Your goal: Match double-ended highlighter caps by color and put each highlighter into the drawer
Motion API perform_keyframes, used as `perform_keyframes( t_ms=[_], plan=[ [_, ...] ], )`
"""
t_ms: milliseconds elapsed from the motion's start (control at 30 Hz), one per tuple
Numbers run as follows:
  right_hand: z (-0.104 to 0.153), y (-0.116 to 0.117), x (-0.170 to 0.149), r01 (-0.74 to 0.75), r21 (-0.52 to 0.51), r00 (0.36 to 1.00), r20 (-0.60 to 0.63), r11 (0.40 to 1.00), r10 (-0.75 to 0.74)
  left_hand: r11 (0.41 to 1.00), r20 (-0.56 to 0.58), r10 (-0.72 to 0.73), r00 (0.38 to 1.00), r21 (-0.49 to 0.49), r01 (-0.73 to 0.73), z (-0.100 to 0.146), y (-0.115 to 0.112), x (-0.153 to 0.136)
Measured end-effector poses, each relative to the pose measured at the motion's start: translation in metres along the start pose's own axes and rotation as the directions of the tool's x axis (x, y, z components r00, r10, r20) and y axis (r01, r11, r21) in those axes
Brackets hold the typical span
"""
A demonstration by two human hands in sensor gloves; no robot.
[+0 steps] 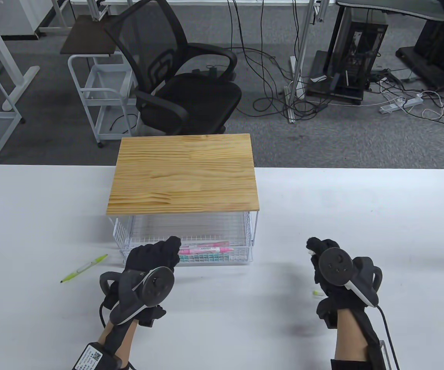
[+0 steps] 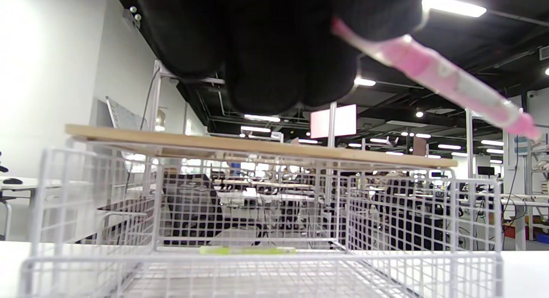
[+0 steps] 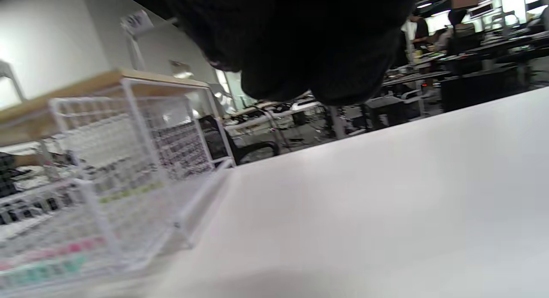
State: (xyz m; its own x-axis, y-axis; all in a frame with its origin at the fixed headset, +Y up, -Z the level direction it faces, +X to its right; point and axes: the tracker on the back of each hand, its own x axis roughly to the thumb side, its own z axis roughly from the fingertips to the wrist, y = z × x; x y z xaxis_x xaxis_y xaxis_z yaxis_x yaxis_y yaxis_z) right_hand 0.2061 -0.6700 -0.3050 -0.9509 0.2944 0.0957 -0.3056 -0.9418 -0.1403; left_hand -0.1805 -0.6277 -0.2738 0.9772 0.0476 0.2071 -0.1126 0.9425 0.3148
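My left hand (image 1: 171, 247) pinches a pink highlighter (image 1: 206, 251) by its left end and holds it level over the pulled-out white wire drawer (image 1: 245, 246). In the left wrist view the pink highlighter (image 2: 433, 70) slants out from my fingers (image 2: 266, 53) above the drawer (image 2: 257, 260), where a yellow-green highlighter (image 2: 247, 250) lies. Another pink highlighter (image 1: 206, 244) and a teal one (image 1: 189, 259) lie in the drawer. A green highlighter (image 1: 84, 268) lies on the table to the left. My right hand (image 1: 316, 250) hovers at the right, loosely curled and holding nothing. A small yellow-green cap (image 1: 317, 293) lies beside it.
The drawer belongs to a wire unit with a wooden top (image 1: 183, 173) at the middle of the white table (image 1: 360, 216). Behind the table stand a black office chair (image 1: 183, 77) and a white cart (image 1: 98, 96).
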Motion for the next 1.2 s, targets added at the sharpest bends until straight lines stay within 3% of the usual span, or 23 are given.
perform_keyframes(
  t_ms=[300, 467, 700, 1200],
  plan=[
    [-0.002, 0.007, 0.036, 0.061, -0.091, 0.978, 0.207, 0.994, -0.041, 1.000, 0.025, 0.002, 1.000, -0.008, -0.002, -0.003, -0.011, 0.004],
    [-0.002, 0.014, 0.046, 0.156, -0.051, 0.953, 0.270, 0.986, -0.137, 1.000, 0.054, 0.022, 0.998, -0.019, -0.021, -0.004, -0.017, 0.011],
    [-0.002, 0.019, 0.054, 0.205, 0.040, 0.926, 0.314, 0.978, -0.207, 1.000, 0.082, 0.015, 0.997, -0.020, -0.013, -0.003, -0.021, 0.018],
    [-0.001, 0.026, 0.062, 0.176, 0.074, 0.922, 0.336, 0.982, -0.190, 0.999, 0.104, 0.033, 0.994, -0.025, -0.031, -0.001, -0.024, 0.023]
  ],
)
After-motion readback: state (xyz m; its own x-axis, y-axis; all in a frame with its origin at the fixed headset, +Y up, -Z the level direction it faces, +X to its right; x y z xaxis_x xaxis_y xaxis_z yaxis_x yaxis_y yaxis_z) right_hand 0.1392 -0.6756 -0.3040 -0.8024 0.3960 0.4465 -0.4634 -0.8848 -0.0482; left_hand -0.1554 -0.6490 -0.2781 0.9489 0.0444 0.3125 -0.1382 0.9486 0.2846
